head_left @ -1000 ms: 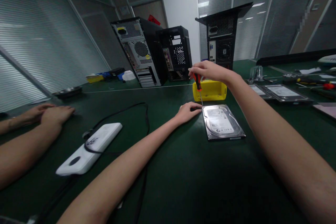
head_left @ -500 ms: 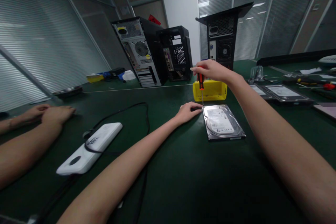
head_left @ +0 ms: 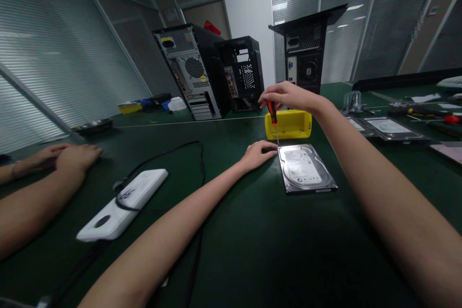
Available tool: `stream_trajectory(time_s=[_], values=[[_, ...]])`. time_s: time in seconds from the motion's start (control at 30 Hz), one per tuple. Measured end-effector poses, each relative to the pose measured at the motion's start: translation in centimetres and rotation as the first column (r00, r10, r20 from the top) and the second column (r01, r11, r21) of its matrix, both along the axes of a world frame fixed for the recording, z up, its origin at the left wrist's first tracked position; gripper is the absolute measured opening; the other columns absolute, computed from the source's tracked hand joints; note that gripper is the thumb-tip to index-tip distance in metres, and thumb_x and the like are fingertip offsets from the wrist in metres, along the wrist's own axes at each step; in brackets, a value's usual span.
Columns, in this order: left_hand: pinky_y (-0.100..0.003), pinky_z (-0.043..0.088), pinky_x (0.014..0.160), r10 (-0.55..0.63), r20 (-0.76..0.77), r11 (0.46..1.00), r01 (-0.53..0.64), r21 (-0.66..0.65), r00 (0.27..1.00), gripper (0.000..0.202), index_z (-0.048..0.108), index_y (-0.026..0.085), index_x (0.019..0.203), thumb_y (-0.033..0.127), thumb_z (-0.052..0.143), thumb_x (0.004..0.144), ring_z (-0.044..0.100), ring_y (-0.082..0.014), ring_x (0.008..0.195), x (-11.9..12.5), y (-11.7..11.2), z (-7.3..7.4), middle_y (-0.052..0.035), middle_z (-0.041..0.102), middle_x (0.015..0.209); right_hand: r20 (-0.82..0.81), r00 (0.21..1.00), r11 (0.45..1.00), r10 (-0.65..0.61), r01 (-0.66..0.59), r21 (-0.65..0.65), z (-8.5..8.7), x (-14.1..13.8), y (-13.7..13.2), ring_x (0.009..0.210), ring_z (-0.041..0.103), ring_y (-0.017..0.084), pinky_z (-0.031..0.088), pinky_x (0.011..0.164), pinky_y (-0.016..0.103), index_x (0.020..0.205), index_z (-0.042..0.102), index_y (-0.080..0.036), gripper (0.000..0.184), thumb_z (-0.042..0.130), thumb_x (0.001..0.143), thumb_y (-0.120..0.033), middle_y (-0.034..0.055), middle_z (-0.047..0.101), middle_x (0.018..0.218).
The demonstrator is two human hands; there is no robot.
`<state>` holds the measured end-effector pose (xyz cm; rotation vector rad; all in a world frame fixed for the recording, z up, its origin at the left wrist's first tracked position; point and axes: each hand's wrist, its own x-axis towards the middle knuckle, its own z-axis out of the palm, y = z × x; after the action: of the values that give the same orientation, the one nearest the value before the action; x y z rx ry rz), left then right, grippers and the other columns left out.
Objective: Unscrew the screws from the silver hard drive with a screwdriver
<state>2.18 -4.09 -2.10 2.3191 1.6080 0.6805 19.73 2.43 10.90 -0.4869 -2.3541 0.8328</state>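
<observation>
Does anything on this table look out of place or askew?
A black panel lies slanted across the top of the far computer tower, overhanging both sides. The hard drive under the screwdriver lies flat and looks intact.

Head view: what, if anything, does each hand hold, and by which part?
Right hand grips the screwdriver by its orange handle; left hand holds nothing, touching the hard drive at its corner.

We see a hard drive [head_left: 305, 167] with a glossy metal lid, a yellow plastic tray [head_left: 288, 125], and a matt green counter [head_left: 252, 231].
</observation>
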Motion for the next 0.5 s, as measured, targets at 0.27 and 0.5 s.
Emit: stream_trajectory(time_s=[0.27, 0.5], values=[[-0.031, 0.043, 0.092, 0.031, 0.013, 0.999, -0.03, -0.03, 0.999, 0.029, 0.066, 0.022, 0.108, 0.034, 0.054, 0.084, 0.058, -0.0186, 0.103, 0.1, -0.1, 0.0, -0.0038, 0.064, 0.113, -0.063, 0.998, 1.0, 0.0, 0.001, 0.023, -0.3, -0.2, 0.2, 0.072, 0.06, 0.012, 0.048, 0.069, 0.027, 0.083, 0.066, -0.009, 0.031, 0.055, 0.079, -0.038, 0.0105, 0.068, 0.083], [-0.032, 0.044, 0.092, 0.022, 0.0, 1.0, -0.022, -0.022, 1.0, 0.03, 0.066, 0.022, 0.109, 0.033, 0.053, 0.084, 0.058, -0.0193, 0.102, 0.2, -0.2, 0.2, -0.0047, 0.064, 0.112, -0.099, 0.995, 0.997, -0.004, 0.011, 0.071, -1.1, -0.9, 0.7, 0.067, 0.062, 0.011, 0.049, 0.064, 0.024, 0.103, 0.06, -0.011, 0.031, 0.051, 0.083, -0.033, 0.0064, 0.065, 0.078]])
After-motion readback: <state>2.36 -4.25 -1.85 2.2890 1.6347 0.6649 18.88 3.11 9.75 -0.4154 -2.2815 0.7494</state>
